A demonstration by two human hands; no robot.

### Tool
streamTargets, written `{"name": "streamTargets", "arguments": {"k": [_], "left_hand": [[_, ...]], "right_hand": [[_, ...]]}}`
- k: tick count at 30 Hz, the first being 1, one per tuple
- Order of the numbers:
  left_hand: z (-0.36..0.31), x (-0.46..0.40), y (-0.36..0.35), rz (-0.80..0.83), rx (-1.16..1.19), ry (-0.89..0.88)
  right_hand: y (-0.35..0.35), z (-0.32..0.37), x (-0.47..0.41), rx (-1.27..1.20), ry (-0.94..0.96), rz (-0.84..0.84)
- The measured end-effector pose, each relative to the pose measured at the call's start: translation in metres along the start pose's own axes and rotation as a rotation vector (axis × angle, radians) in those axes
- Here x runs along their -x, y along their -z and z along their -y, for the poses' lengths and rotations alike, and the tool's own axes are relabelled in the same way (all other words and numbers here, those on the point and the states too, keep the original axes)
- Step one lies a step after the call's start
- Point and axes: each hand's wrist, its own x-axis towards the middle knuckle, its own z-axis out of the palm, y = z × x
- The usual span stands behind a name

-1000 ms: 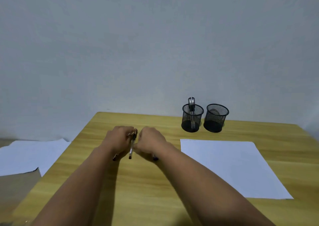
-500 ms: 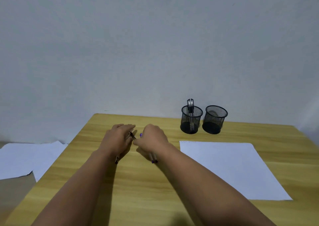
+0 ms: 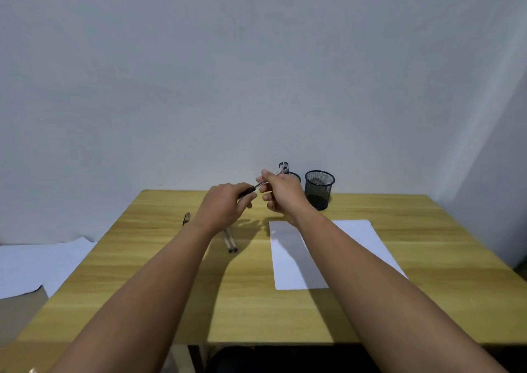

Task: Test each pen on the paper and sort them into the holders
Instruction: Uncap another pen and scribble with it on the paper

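Both hands hold one clear pen with a dark grip (image 3: 258, 186) above the table. My left hand (image 3: 225, 205) grips its dark lower end. My right hand (image 3: 278, 193) pinches the clear barrel further up. Two pens (image 3: 230, 240) lie side by side on the table below my left hand, and another pen (image 3: 186, 218) lies further left. A white sheet of paper (image 3: 350, 235) lies on the right half of the table, partly under my right forearm. Two black mesh holders stand at the back: the right one (image 3: 319, 188) looks empty, the left one (image 3: 293, 176), mostly hidden by my right hand, has a pen sticking up.
The wooden table (image 3: 148, 273) stands against a plain wall. White sheets (image 3: 37, 267) lie on the floor to the left of the table. A wall corner rises at the far right.
Both hands rose off the table and moved right with one pen held between them. Pens that were under the hands now lie uncovered on the table.
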Motion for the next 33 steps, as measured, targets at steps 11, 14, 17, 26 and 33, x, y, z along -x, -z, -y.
{"name": "streamTargets", "arguments": {"k": [11, 14, 17, 26, 33], "left_hand": [[-0.082, 0.0, -0.016, 0.054, 0.202, 0.057], [-0.096, 0.0, -0.024, 0.079, 0.249, 0.068], [-0.114, 0.003, -0.033, 0.079, 0.305, 0.088], [-0.015, 0.054, -0.063, 0.003, -0.027, 0.296], [0.019, 0.01, -0.078, 0.079, -0.481, 0.265]], "right_hand": [[0.065, 0.019, 0.03, -0.061, 0.081, -0.198], [0.074, 0.018, 0.03, -0.034, 0.057, -0.261], [0.075, 0.016, 0.022, 0.034, 0.026, -0.31], [0.179, 0.026, -0.008, -0.12, 0.041, -0.543], [0.165, -0.034, -0.024, -0.011, 0.092, -0.406]]}}
